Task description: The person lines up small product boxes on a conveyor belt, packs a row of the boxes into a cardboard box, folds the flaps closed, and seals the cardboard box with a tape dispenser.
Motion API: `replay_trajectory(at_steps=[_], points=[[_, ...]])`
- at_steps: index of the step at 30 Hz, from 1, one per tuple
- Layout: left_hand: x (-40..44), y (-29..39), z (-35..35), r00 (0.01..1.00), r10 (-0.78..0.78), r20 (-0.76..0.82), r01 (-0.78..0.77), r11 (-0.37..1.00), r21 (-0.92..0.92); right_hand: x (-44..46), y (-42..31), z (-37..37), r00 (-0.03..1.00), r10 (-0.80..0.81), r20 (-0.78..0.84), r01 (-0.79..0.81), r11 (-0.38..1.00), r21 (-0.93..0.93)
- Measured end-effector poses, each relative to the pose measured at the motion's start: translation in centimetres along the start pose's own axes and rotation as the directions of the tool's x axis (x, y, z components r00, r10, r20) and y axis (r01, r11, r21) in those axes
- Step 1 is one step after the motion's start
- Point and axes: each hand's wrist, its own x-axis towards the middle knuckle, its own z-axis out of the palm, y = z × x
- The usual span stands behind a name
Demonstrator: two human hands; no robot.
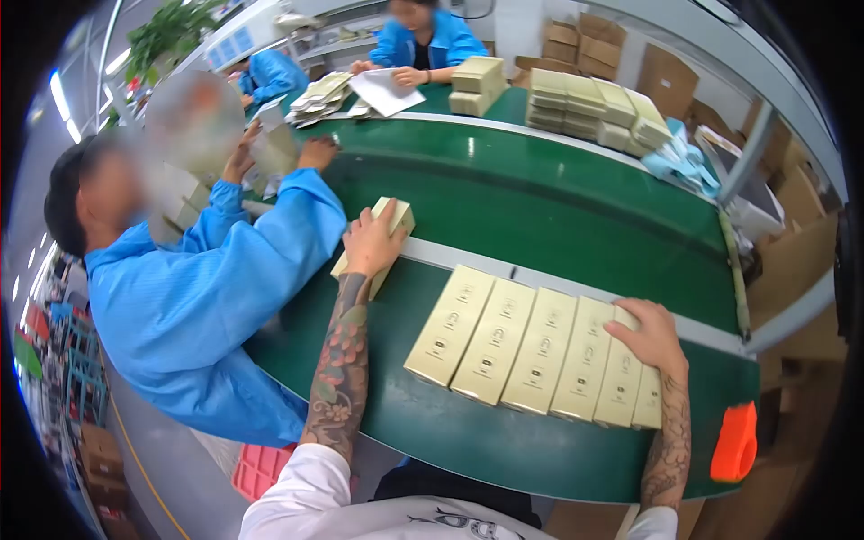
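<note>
My left hand [373,241] is wrapped over a pale yellow box [396,216] at the near edge of the green conveyor belt. Several similar boxes [490,342] stand side by side in a row on the green table, with small dark print on their upper faces. At the right end of that row, my right hand [650,335] rests against the last boxes, thumb on top and fingers round the far side. Both forearms are tattooed.
A co-worker in a blue smock [207,288] sits close on the left. Across the green belt [540,198] another person [427,45] handles papers near stacked boxes [585,103]. An orange tape dispenser [733,441] lies at the table's right edge.
</note>
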Motion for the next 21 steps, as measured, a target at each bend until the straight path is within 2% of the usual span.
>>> replay_trajectory(at_steps=[2, 6, 9, 11, 14, 17, 21], points=[[-1.2, 1.6, -0.4, 0.999, 0.041, 0.016, -0.043, 0.990, 0.134, -0.2, 0.4, 0.1, 1.000, -0.023, -0.016, 0.023, 1.000, -0.002], [-3.7, 3.0, -1.6, 0.986, 0.079, 0.150, -0.075, 0.997, -0.034, -0.4, 0.3, -0.2, 1.000, 0.009, 0.004, -0.009, 0.999, 0.045], [-6.0, 4.2, -3.1, 0.912, 0.224, 0.345, -0.168, 0.968, -0.186, -0.5, 0.0, -0.5, 0.999, 0.032, 0.002, -0.032, 0.998, 0.060], [-8.7, 6.0, -4.6, 0.865, 0.249, 0.436, -0.190, 0.966, -0.174, -0.5, -0.2, -0.4, 0.999, 0.048, 0.019, -0.049, 0.995, 0.087], [-10.7, 7.7, -6.1, 0.868, 0.142, 0.476, -0.089, 0.987, -0.131, -0.4, -0.3, -0.4, 0.999, 0.039, 0.012, -0.040, 0.997, 0.059], [-11.3, 8.8, -6.8, 0.875, 0.091, 0.476, -0.073, 0.996, -0.056, -0.3, -0.3, -0.4, 1.000, 0.027, 0.012, -0.027, 0.999, 0.027], [-12.6, 9.3, -5.5, 0.929, 0.065, 0.365, -0.075, 0.997, 0.013, -0.3, -0.6, -0.3, 1.000, 0.012, 0.004, -0.012, 1.000, -0.013]])
